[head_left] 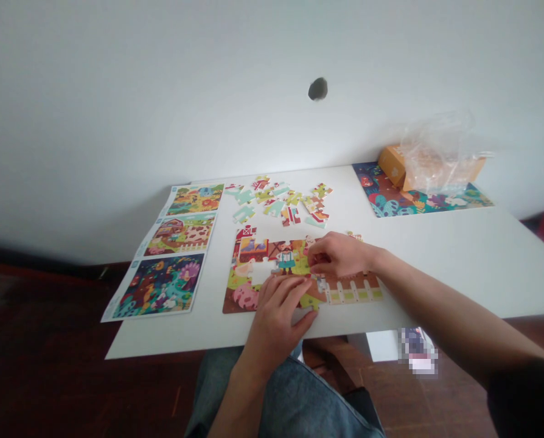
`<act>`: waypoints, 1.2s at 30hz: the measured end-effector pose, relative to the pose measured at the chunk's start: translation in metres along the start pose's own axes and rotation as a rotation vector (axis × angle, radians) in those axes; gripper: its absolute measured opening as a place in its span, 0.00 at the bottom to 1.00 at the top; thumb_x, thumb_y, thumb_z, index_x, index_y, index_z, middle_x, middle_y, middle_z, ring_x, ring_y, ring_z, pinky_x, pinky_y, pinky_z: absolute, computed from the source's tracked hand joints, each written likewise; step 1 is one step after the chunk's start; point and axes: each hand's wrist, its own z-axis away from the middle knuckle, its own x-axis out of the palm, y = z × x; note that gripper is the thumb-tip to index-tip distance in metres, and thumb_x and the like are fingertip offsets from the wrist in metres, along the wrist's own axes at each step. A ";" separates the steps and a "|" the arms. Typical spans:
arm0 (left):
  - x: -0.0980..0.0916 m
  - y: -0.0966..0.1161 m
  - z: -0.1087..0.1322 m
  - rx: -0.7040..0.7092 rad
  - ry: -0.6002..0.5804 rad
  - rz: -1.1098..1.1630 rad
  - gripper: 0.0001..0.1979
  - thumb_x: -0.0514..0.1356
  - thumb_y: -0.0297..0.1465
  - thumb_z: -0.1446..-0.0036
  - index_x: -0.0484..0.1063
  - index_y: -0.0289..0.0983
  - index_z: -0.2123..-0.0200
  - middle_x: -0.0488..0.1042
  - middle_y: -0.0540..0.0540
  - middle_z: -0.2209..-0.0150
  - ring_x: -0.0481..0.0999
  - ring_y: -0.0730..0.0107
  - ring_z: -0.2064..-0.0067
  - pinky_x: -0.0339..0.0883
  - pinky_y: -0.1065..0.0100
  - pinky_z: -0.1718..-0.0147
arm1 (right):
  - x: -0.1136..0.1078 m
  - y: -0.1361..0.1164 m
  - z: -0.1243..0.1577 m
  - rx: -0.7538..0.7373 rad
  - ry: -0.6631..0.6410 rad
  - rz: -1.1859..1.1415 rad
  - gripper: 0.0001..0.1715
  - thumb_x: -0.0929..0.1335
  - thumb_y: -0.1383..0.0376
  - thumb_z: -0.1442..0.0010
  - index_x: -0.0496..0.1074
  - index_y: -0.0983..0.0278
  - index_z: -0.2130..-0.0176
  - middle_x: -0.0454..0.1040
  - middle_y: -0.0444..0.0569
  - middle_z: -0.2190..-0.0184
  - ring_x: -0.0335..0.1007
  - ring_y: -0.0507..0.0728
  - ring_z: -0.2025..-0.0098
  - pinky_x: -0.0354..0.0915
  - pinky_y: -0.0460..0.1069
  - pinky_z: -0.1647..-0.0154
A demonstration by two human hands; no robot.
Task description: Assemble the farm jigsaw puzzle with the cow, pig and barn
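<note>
A white wall (117, 121) with a small dark spot (317, 89) rises behind a white table (436, 274), and a dark reddish floor (48, 316) shows at the lower left. At the table's left end lies a printed sheet (162, 252) showing three colourful scenes, one above the other. To its right, a scatter of loose jigsaw pieces (276, 204) lies near the far edge, just above a partly built farm jigsaw puzzle (254, 249) near the table's front edge. The puzzle shows a barn, a farmer and a pig, with a fence along its right end. A gap left of centre exposes the white tabletop. The person's left hand (276, 310) lies over the puzzle's lower edge, its fingers close together, nearly flat and gripping nothing visible. The right hand (340, 255) reaches in from the right, its fingers curled down onto the pieces beside the farmer; whether they pinch a piece cannot be told. Farther right, an orange box (392, 165) and a clear plastic bag (440, 164) sit on a colourful printed puzzle (386, 198) at the far corner.
</note>
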 end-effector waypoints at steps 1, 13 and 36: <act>0.000 0.000 0.000 -0.014 0.003 -0.002 0.23 0.64 0.32 0.41 0.67 0.39 0.43 0.73 0.41 0.47 0.68 0.53 0.44 0.60 0.48 0.40 | 0.000 0.000 0.000 0.001 0.003 0.002 0.06 0.69 0.64 0.42 0.76 0.65 0.68 0.73 0.44 0.75 0.62 0.49 0.75 0.52 0.46 0.72; 0.006 0.002 0.000 -0.109 0.010 -0.057 0.24 0.65 0.31 0.43 0.65 0.40 0.44 0.73 0.42 0.49 0.70 0.54 0.47 0.50 0.45 0.38 | 0.002 -0.019 0.002 -0.019 -0.083 0.079 0.06 0.71 0.62 0.47 0.76 0.63 0.68 0.74 0.44 0.74 0.64 0.52 0.72 0.54 0.47 0.69; 0.000 0.003 0.002 -0.040 0.095 -0.070 0.14 0.60 0.28 0.40 0.72 0.39 0.50 0.67 0.39 0.48 0.69 0.53 0.47 0.63 0.48 0.46 | -0.027 0.087 0.006 0.852 0.762 0.299 0.14 0.67 0.60 0.41 0.79 0.63 0.59 0.76 0.56 0.60 0.71 0.62 0.59 0.63 0.54 0.58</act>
